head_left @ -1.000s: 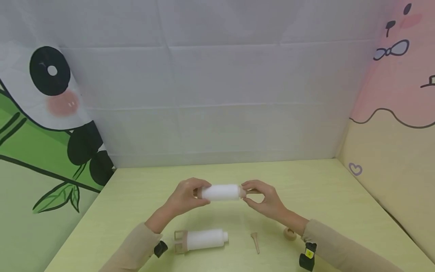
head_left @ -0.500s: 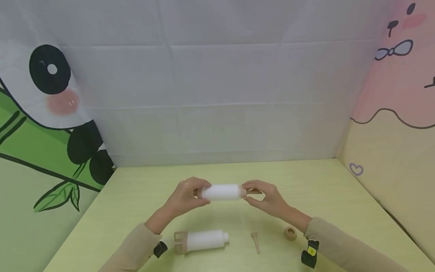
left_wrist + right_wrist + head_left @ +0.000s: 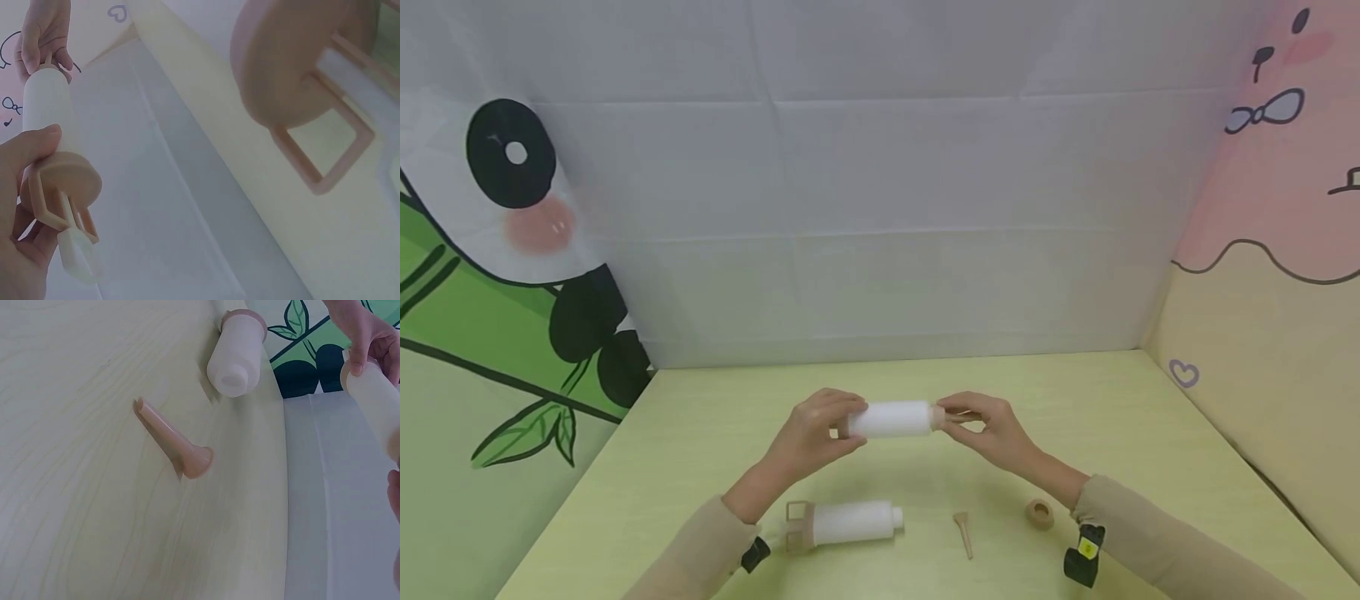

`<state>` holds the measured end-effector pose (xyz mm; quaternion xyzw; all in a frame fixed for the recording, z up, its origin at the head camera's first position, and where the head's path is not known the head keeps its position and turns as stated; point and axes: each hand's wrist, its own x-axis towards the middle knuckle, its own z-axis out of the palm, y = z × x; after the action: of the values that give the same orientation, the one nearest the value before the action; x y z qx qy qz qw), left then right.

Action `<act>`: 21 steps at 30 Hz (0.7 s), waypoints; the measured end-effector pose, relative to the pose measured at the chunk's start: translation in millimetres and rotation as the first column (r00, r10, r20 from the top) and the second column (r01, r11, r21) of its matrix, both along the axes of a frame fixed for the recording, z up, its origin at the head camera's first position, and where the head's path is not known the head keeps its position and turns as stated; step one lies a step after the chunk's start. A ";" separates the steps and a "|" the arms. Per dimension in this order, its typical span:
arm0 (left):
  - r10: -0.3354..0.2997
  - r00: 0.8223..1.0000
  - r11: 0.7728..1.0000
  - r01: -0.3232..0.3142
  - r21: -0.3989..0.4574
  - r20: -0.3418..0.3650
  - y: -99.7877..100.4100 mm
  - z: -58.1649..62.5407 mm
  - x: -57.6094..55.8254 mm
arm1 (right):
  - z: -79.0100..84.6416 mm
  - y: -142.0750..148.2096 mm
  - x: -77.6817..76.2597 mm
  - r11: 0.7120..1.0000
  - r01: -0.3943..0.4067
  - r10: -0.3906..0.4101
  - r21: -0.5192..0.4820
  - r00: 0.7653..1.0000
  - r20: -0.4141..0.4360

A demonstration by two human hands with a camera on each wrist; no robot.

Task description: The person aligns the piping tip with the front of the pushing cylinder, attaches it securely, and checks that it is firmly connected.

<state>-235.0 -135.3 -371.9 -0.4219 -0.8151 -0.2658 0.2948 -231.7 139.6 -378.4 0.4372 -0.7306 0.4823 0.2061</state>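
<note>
White and smooth, the tube (image 3: 892, 419) was up off the desk (image 3: 1075, 392), roughly level between the left hand (image 3: 817, 429) and the right hand (image 3: 991, 427). Its body was a plain cylinder with a beige fitting at either end: a wide collar (image 3: 81, 178) on the left, a narrower cap (image 3: 937, 418) on the right, and beyond the cap a thin stem (image 3: 962, 417) that ran into the right hand. The left hand grasped the tube at its collar end, thumb on one side and fingers on the other. The right hand pinched the cap end between thumb and fingers.

In the head view a second tube (image 3: 853, 522) lay on its side on the desk, nearer the person, with a funnel (image 3: 963, 535) to its right and a ring (image 3: 1040, 514) farther right, all apart. The ring appeared in that view alone.

The left wrist view showed the collar's angular beige loops (image 3: 52, 220) properly, and a pale tab (image 3: 78, 253) between them. A second collar (image 3: 287, 62) loomed there, large and blurred. The right wrist view gave the funnel's flared mouth clearly; the right hand was mostly cut off at its edge.
</note>
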 end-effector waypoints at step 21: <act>0.026 0.996 0.999 -0.027 0.019 0.090 -2.8 -4.1 -1.8 | -29.9 0.8 -22.5 0.999 -0.021 0.018 -0.025 0.992 -0.124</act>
<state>-236.8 -138.1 -376.0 -0.3958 -0.8304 -0.2886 0.2656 -254.2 140.4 -408.4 0.4707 -0.7056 0.4659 0.2518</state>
